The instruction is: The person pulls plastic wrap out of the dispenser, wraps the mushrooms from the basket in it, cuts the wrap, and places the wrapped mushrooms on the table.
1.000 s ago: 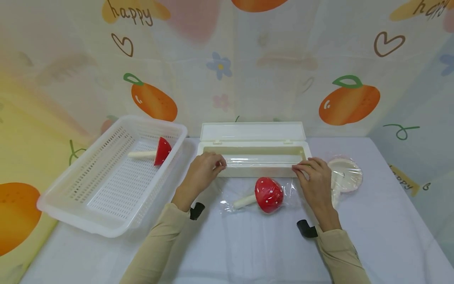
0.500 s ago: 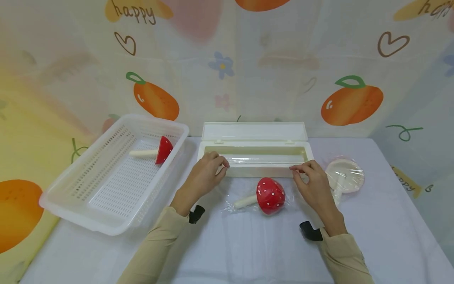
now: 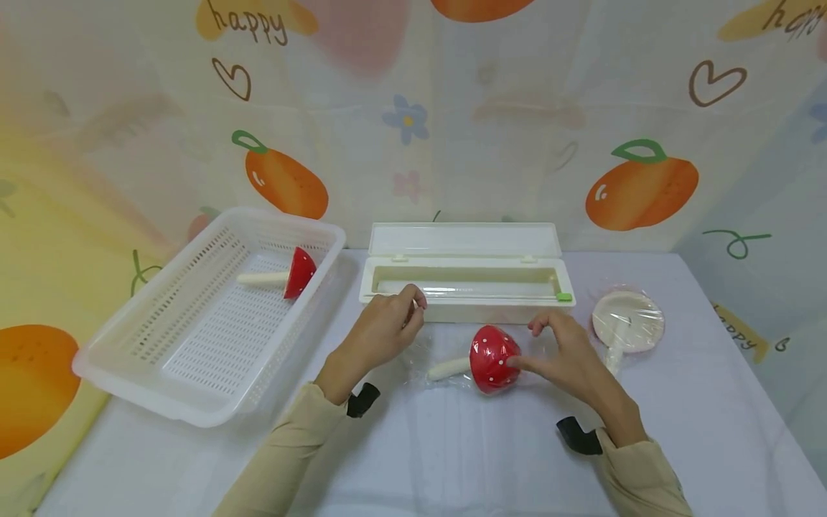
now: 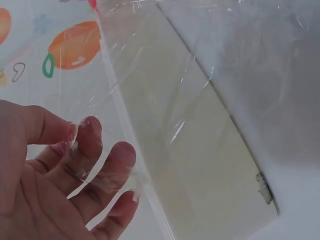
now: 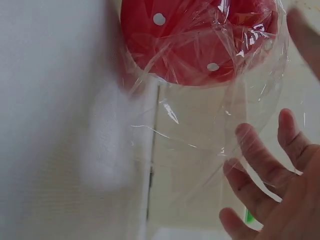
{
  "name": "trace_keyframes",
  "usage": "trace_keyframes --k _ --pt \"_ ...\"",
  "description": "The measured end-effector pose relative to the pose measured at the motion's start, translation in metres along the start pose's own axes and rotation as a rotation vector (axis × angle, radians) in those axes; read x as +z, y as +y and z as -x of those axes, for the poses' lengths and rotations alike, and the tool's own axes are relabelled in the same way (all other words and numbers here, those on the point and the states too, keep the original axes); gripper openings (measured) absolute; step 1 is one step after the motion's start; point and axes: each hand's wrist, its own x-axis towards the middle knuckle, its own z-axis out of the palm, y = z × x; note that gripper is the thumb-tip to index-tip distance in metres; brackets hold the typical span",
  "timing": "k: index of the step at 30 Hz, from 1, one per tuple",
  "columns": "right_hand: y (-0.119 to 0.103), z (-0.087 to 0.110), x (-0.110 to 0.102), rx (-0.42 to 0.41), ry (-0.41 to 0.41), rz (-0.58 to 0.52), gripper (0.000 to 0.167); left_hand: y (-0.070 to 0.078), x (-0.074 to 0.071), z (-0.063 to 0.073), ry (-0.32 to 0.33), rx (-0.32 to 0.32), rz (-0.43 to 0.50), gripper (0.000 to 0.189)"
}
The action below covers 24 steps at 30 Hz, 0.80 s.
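Observation:
A red toy mushroom (image 3: 491,348) with white dots and a pale stem lies on its side on a sheet of clear cling film (image 5: 175,135) on the table. My left hand (image 3: 377,327) pinches the film's edge between thumb and fingertips, in front of the box. Beside the mushroom, my right hand (image 3: 571,355) spreads its fingers, thumb right at the red cap. Loose film hangs near its fingertips in the right wrist view. Behind both hands stands a white cling film dispenser box (image 3: 484,314), lid raised, with a green slider (image 3: 565,296) at its right end.
At the left stands a white perforated basket (image 3: 151,413) holding another red mushroom (image 3: 300,273). A white mushroom-shaped piece wrapped in film (image 3: 636,323) lies right of the dispenser. A patterned cloth (image 3: 504,165) hangs behind the white-covered table (image 3: 478,459).
Both hands have come away from the dispenser's front edge. My right hand has let its pinch go, spread its fingers and moved down to the mushroom. The green slider now shows.

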Motion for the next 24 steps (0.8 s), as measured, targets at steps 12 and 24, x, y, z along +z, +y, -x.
trace_keyframes --k 12,24 --pt "0.006 0.006 0.011 -0.295 0.111 0.056 0.043 0.008 0.001 0.01 -0.1 0.026 0.158 0.009" --pt "0.006 0.009 0.018 -0.377 0.268 0.163 0.039 0.026 0.011 0.025 -0.355 0.041 0.371 0.011"
